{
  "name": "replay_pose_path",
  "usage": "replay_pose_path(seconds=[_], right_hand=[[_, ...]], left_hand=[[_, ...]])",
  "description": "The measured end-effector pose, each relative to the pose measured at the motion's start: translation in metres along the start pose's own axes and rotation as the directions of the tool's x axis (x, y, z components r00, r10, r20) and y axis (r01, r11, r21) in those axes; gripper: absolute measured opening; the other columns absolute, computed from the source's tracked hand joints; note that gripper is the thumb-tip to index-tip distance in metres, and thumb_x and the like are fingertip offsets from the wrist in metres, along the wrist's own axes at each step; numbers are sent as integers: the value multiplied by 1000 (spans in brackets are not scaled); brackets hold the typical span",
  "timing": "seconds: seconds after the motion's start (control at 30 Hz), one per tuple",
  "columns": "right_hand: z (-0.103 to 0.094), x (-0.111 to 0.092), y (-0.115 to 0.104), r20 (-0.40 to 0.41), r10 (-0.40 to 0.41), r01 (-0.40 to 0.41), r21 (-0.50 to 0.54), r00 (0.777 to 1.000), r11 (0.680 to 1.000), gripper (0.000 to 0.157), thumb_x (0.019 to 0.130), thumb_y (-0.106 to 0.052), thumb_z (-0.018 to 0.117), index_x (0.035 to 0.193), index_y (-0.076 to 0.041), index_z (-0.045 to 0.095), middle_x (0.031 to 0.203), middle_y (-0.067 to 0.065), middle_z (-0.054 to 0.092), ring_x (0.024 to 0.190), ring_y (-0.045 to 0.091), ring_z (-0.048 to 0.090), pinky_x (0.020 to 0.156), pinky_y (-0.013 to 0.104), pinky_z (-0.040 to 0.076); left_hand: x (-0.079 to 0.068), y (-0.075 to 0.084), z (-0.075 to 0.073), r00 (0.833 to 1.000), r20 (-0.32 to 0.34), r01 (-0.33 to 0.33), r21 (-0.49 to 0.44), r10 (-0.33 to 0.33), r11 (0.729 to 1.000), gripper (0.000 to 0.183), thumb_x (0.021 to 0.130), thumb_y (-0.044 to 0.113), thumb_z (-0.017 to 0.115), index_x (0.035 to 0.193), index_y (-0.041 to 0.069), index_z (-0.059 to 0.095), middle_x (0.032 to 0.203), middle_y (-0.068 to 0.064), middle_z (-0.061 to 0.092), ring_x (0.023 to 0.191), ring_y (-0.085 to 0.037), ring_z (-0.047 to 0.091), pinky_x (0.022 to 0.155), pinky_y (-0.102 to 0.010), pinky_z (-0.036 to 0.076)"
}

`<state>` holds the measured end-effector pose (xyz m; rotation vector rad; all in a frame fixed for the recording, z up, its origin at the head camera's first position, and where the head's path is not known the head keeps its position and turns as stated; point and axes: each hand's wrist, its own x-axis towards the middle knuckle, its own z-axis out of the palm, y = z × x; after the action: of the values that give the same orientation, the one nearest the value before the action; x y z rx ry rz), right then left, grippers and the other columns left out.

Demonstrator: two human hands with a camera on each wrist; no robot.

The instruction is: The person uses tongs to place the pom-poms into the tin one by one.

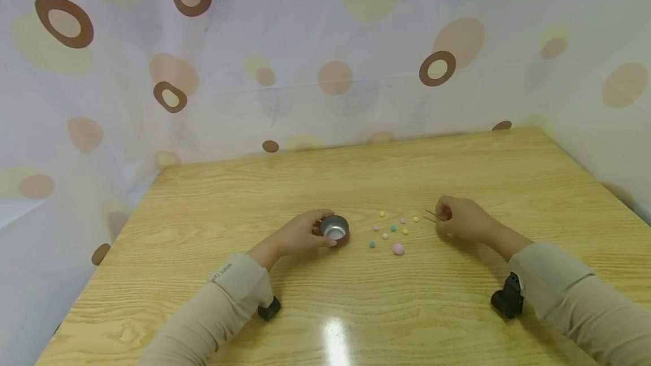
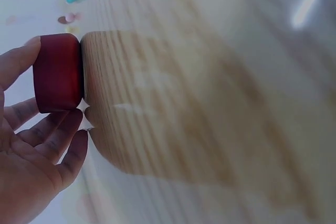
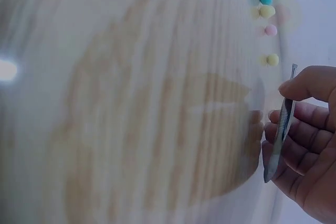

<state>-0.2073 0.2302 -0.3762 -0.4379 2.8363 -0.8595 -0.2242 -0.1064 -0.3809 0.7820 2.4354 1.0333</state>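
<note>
In the head view my left hand grips a small round metal bowl, thumb on the near side and fingers behind. Its outer wall looks red in the left wrist view, where the bowl stands on the table between thumb and fingers. My right hand holds metal tweezers, tips pointing left towards several small balls. The right wrist view has the tweezers between thumb and fingers, with nothing visible at the tips. Among the balls are a larger pink ball, a blue ball and a yellow ball.
A glossy wood-grain table lies under both hands. Behind it and at the sides hangs a white cloth with brown and yellow circles. Black wrist cameras sit under both sleeves, the right camera close above the table.
</note>
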Motion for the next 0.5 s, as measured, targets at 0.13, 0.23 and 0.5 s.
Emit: replay_pose_path(seconds=[0.13,0.23,0.5], right_hand=[[1,0,0,-4,-13,13,3,1000,1000,13,76,-3,55,88,2,50,75,6,49,62,16,45,54,27,40],[1,0,0,4,-12,12,9,1000,1000,14,77,-3,55,90,2,51,77,6,51,65,16,46,56,27,41],[1,1,-2,26,-19,18,49,999,999,12,78,-4,56,89,1,53,78,6,53,66,16,47,54,26,42]], left_hand=[[1,-1,1,1000,-3,-1,-8,1,1000,61,79,23,63,129,3,35,113,-6,48,101,-21,49,81,-27,43],[2,-2,1,1000,-6,-4,-20,3,1000,58,79,22,64,128,4,36,110,-5,49,100,-20,49,81,-27,43],[-10,19,-3,1000,-13,9,-37,-9,999,51,80,15,63,124,2,40,110,-12,50,103,-29,48,83,-34,42]])
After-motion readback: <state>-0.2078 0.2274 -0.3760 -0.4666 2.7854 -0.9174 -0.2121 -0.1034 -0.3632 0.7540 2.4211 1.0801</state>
